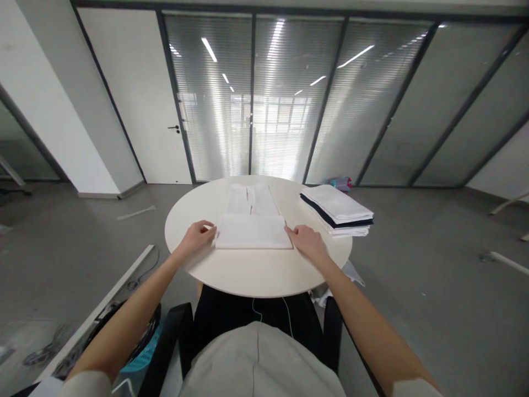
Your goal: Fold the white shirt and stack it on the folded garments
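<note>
A white folded garment (254,231) lies flat on the round white table (239,275). Its near part is doubled over into a smooth band, while two panels with a narrow slit between them extend toward the far edge. At the left end of the fold, my left hand (199,236) has its fingers curled with thumb and fingertips at the edge. My right hand (308,241) pinches the opposite end of that fold. A stack of folded garments (336,205), white with a dark layer inside, stands on the table's right side.
Black armrests flank me. On the floor at lower left are a blue basket (144,353) with a black liner and a long white strip (103,309) with cables. White cloth (353,273) shows below the table's right edge. Glass partitions (281,110) and a door (144,99) stand beyond.
</note>
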The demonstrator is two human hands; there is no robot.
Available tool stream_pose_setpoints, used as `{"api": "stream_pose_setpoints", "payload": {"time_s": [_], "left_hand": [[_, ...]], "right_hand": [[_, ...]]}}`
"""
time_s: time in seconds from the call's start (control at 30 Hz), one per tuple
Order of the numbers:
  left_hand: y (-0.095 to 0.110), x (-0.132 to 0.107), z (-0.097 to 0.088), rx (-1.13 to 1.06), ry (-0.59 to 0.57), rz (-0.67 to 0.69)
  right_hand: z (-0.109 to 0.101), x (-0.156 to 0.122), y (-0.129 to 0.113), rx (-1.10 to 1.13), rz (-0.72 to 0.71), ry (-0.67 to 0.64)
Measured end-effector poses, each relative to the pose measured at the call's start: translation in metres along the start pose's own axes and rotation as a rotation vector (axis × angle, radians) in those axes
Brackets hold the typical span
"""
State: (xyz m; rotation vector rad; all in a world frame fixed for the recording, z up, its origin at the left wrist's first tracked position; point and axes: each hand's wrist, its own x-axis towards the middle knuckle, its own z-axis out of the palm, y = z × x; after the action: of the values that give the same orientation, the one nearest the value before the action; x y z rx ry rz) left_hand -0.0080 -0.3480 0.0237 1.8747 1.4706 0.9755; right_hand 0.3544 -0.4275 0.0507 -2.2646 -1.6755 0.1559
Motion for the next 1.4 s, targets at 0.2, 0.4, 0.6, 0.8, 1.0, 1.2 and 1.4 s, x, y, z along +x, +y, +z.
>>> {"api": "stream_pose_setpoints", "payload": {"time_s": [0.2,0.4,0.6,0.8,1.0,1.2,1.4], "left_hand": [[0.011,-0.041,-0.002,0.262,-0.02,-0.031],[0.016,-0.047,0.0,0.059,-0.038,0.045],[0.014,-0.039,-0.008,-0.28,-0.188,-0.062],[0.014,-0.035,-0.006,-0.278,-0.353,0.039],[0.01,-0.036,0.0,-0.192,-0.266,0.118],[0.005,-0.04,0.002,-0.168,-0.218,0.161],[0.007,-0.045,0.0,-0.179,-0.185,0.11]], "right_hand": [[0.02,-0.038,0.026,0.183,-0.118,0.051],[0.03,-0.034,0.033,0.546,-0.238,0.206],[0.024,-0.028,0.024,0.903,-0.086,-0.011],[0.022,-0.031,0.025,1.098,-0.115,-0.124],[0.023,-0.023,0.03,0.826,-0.182,-0.08],[0.029,-0.026,0.038,0.782,-0.195,-0.039],[0.025,-0.033,0.04,0.824,-0.238,-0.08]]}}
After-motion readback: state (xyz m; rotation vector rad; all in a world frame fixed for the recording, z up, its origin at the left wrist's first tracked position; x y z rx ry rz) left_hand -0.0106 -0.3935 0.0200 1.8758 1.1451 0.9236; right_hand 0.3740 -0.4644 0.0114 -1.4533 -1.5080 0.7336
